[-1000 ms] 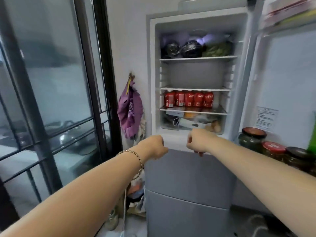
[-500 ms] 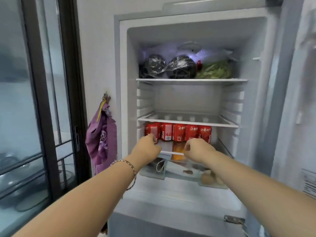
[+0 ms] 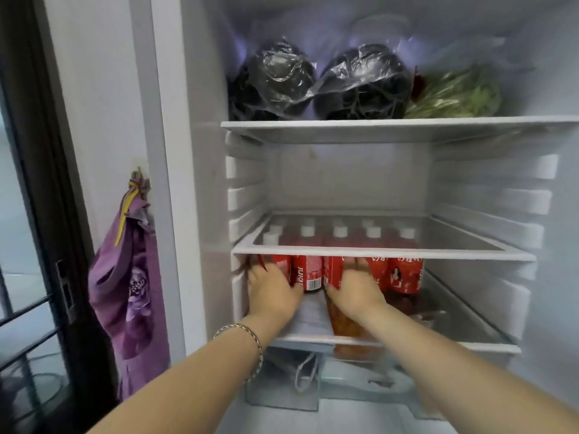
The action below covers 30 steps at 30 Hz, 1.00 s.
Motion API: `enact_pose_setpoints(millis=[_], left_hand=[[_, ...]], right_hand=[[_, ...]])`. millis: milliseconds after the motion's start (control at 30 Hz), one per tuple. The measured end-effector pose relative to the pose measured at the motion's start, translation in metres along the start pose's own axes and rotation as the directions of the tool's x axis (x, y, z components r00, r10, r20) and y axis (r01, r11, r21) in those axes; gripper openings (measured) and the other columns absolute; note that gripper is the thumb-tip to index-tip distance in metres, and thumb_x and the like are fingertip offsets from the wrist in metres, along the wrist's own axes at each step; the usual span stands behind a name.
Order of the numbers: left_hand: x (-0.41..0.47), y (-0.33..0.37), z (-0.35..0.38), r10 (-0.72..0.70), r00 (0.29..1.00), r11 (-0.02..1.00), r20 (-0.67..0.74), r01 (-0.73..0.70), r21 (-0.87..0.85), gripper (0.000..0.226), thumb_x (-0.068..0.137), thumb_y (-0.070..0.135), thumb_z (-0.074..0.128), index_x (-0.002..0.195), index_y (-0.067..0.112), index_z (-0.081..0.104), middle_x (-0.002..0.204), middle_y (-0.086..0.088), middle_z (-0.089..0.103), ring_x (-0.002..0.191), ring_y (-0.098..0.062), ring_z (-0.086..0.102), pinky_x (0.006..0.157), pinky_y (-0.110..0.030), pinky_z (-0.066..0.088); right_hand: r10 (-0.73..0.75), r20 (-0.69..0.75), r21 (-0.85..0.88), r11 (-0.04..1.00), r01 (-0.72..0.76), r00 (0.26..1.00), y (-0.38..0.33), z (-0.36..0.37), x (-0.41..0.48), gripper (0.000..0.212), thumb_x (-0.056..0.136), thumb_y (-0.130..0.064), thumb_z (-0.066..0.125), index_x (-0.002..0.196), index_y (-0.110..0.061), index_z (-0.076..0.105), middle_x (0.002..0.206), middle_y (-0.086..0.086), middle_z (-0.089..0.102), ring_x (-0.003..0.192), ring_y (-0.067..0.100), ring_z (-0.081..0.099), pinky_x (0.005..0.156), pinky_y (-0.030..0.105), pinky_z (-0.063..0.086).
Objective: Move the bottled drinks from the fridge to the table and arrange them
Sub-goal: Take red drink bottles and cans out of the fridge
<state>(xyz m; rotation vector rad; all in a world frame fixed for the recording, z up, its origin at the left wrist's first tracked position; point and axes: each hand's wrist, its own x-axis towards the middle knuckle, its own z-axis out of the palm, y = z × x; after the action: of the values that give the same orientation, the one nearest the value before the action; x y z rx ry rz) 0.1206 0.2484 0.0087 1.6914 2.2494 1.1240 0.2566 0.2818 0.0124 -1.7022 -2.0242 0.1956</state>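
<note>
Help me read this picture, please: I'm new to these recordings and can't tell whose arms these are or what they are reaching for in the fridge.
There is no machine here. The picture comes from one wide-angle camera worn on a person's head, looking forward and down, so the two bare arms coming in from the bottom edge are that person's own.

They stand at an open fridge. On the top shelf lie two dark bundles in clear plastic and some bagged greens. The middle shelf is bare glass; through it you see white bottle caps.

Those caps belong to a row of red-labelled bottled drinks on the shelf below. The left hand, with a bracelet on its wrist, closes around the leftmost bottle. The right hand closes on one near the middle. Neither looks lifted yet.
</note>
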Motion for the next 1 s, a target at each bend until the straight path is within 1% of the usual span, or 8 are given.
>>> enact_pose_setpoints(millis=[100,167,333,467,567,733,867,1000], left_hand=[[0.016,-0.007,0.015,0.035,0.999,0.998,-0.034,-0.037,-0.049,0.079,0.084,0.037,0.063,0.143,0.004,0.021,0.146,-0.017,0.026,0.134,-0.032,0.024,0.114,-0.039,0.025],[0.022,-0.009,0.021,0.051,0.994,0.997,-0.092,-0.056,-0.051,0.082,0.083,0.039,0.063,0.144,0.006,0.019,0.148,-0.013,0.023,0.133,-0.032,0.022,0.114,-0.039,0.024],[0.024,-0.004,0.036,-0.044,0.997,0.972,-0.055,0.031,-0.231,0.074,0.080,0.031,0.068,0.139,0.018,0.025,0.141,-0.014,0.023,0.129,-0.033,0.021,0.110,-0.038,0.023],[0.028,-0.005,0.047,-0.039,0.999,0.880,0.004,0.037,-0.473,0.080,0.077,0.020,0.073,0.138,0.023,0.022,0.129,-0.009,0.048,0.119,-0.028,0.051,0.097,-0.034,0.043],[0.027,-0.007,0.046,-0.035,0.999,0.876,-0.030,0.017,-0.481,0.077,0.076,0.019,0.075,0.134,0.022,0.025,0.114,-0.005,0.060,0.105,-0.024,0.061,0.088,-0.032,0.048],[0.019,-0.011,0.043,-0.046,0.995,0.904,-0.087,0.005,-0.427,0.080,0.075,0.029,0.074,0.136,0.028,0.023,0.122,-0.011,0.049,0.112,-0.029,0.054,0.098,-0.045,0.045],[0.016,-0.015,0.040,-0.022,0.996,0.925,-0.085,-0.013,-0.380,0.082,0.079,0.028,0.072,0.141,0.026,0.018,0.126,-0.012,0.044,0.113,-0.030,0.053,0.099,-0.043,0.044],[0.016,-0.017,0.042,-0.044,0.993,0.899,-0.108,-0.008,-0.438,0.080,0.078,0.025,0.074,0.140,0.018,0.024,0.133,-0.009,0.046,0.117,-0.026,0.053,0.101,-0.041,0.044]], right_hand=[[0.096,-0.005,0.134,0.987,-0.094,0.995,0.001,0.020,0.028,0.072,0.085,-0.042,0.057,0.142,-0.011,0.026,0.142,0.014,0.029,0.134,0.032,0.030,0.109,0.039,0.034],[0.139,-0.016,0.299,0.946,-0.128,0.990,0.006,0.033,0.043,0.082,0.069,-0.048,0.069,0.135,-0.013,0.036,0.137,0.012,0.041,0.128,0.030,0.041,0.105,0.041,0.041],[0.195,-0.029,0.432,0.887,-0.164,0.980,0.024,0.044,0.047,0.092,0.070,-0.026,0.078,0.142,-0.011,0.023,0.133,0.011,0.031,0.124,0.027,0.042,0.103,0.033,0.037],[0.150,-0.015,0.476,0.870,-0.125,0.989,0.035,0.047,0.050,0.090,0.074,-0.017,0.073,0.146,-0.015,0.019,0.136,0.012,0.027,0.123,0.029,0.043,0.104,0.032,0.037],[0.149,-0.032,0.506,0.855,-0.113,0.988,0.037,0.052,0.052,0.093,0.072,-0.009,0.072,0.147,-0.011,0.017,0.142,0.012,0.026,0.130,0.027,0.037,0.107,0.031,0.035],[0.220,0.003,0.592,0.786,-0.179,0.975,0.039,0.053,0.070,0.102,0.055,-0.013,0.084,0.140,-0.014,0.027,0.135,0.010,0.044,0.129,0.028,0.040,0.107,0.041,0.040],[0.245,0.082,0.613,0.752,-0.243,0.966,0.039,0.044,0.084,0.099,0.062,-0.025,0.086,0.140,-0.013,0.026,0.143,0.007,0.031,0.129,0.027,0.040,0.103,0.038,0.039],[0.279,0.095,0.706,0.657,-0.263,0.955,0.047,0.044,0.084,0.082,0.068,-0.033,0.082,0.130,-0.011,0.032,0.133,0.009,0.049,0.116,0.025,0.052,0.091,0.031,0.044]])
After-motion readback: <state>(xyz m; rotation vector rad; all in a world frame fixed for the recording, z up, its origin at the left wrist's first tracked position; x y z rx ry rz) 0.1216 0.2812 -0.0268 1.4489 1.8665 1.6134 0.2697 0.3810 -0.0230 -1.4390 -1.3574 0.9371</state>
